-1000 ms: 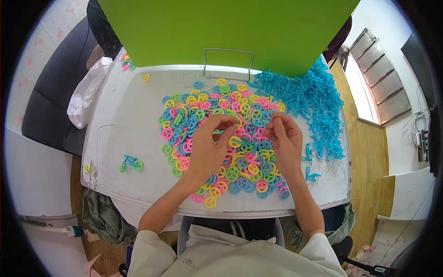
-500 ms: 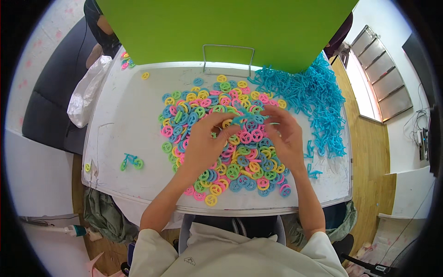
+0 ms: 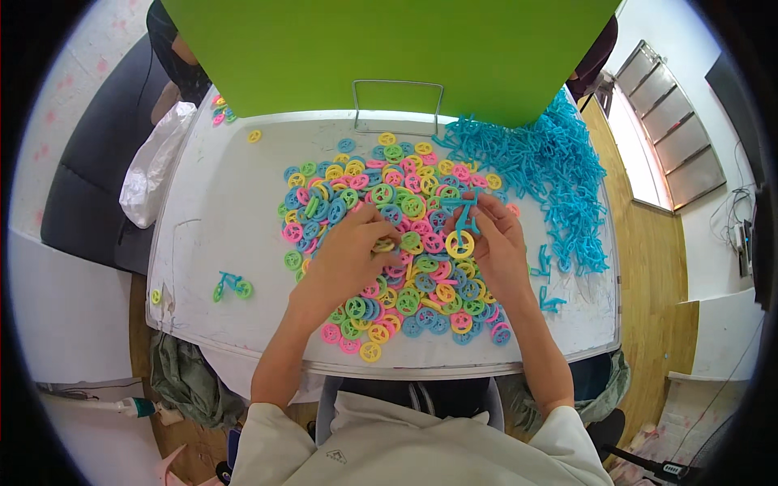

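Between the fingers of my right hand (image 3: pixel 501 241) is a blue toy bicycle frame (image 3: pixel 463 215). One yellow wheel (image 3: pixel 460 245) is on its lower end. My left hand (image 3: pixel 344 257) is closed over the pile of small spoked wheels (image 3: pixel 409 304), its fingertips pinched on a yellow wheel (image 3: pixel 383 245) that the fingers partly cover. Pink, blue, green and yellow wheels make up the pile. Off to the left on the table lies a toy bicycle (image 3: pixel 233 285) with a blue frame and two green wheels.
Blue frames (image 3: pixel 559 162) are heaped at the far right, with a few loose frames (image 3: pixel 553 304) nearer me. A green panel (image 3: pixel 389 57) with a metal wire stand (image 3: pixel 397 131) rises at the back. A white plastic bag (image 3: pixel 154 166) hangs at the left edge, near another person's arm (image 3: pixel 182 49).
My hands have moved apart. The left has drawn back toward me and pinched a yellow wheel; the right has turned, bringing the frame and its yellow wheel into plain sight.
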{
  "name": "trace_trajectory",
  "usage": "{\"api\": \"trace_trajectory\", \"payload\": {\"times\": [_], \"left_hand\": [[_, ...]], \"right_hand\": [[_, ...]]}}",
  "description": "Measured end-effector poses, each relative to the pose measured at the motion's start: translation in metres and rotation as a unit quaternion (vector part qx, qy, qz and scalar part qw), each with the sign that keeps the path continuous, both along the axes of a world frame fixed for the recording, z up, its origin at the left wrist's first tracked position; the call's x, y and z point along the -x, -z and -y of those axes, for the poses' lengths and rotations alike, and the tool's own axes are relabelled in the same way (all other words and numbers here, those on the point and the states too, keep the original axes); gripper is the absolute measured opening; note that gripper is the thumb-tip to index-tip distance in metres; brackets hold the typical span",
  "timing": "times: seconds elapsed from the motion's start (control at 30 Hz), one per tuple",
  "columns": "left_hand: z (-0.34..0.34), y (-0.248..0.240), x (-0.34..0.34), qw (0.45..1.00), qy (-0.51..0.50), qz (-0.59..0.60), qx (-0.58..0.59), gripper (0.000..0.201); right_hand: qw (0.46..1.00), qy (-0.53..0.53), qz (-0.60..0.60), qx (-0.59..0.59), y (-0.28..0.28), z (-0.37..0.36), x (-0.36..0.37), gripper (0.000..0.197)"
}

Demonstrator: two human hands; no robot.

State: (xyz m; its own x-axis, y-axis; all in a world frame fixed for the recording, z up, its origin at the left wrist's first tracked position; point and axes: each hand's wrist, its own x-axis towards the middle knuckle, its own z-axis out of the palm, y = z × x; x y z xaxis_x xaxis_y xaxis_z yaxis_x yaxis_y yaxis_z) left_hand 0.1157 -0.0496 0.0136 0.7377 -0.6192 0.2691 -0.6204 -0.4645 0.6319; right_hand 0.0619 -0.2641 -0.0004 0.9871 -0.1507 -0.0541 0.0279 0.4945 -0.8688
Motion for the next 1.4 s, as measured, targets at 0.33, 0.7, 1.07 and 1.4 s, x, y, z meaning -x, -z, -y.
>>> {"api": "trace_trajectory", "payload": {"times": [0.33, 0.7, 1.07, 1.4], "left_hand": [[0.005, -0.007, -0.011, 0.954, -0.095, -0.253, 0.13, 0.017], [0.019, 0.005, -0.003, 0.874, -0.037, -0.396, 0.277, 0.017], [0.033, 0.01, 0.008, 0.862, -0.045, -0.37, 0.343, 0.016], [0.035, 0.004, 0.017, 0.919, -0.091, -0.265, 0.278, 0.014]], "right_hand": [[0.979, -0.012, -0.062, -0.192, -0.004, 0.004, 0.001, 0.026], [0.981, 0.0, -0.004, 0.193, 0.002, -0.014, 0.006, 0.016], [0.971, 0.003, -0.025, 0.238, 0.0, -0.019, 0.008, 0.016], [0.974, -0.01, -0.043, 0.224, -0.005, -0.019, 0.007, 0.018]]}}
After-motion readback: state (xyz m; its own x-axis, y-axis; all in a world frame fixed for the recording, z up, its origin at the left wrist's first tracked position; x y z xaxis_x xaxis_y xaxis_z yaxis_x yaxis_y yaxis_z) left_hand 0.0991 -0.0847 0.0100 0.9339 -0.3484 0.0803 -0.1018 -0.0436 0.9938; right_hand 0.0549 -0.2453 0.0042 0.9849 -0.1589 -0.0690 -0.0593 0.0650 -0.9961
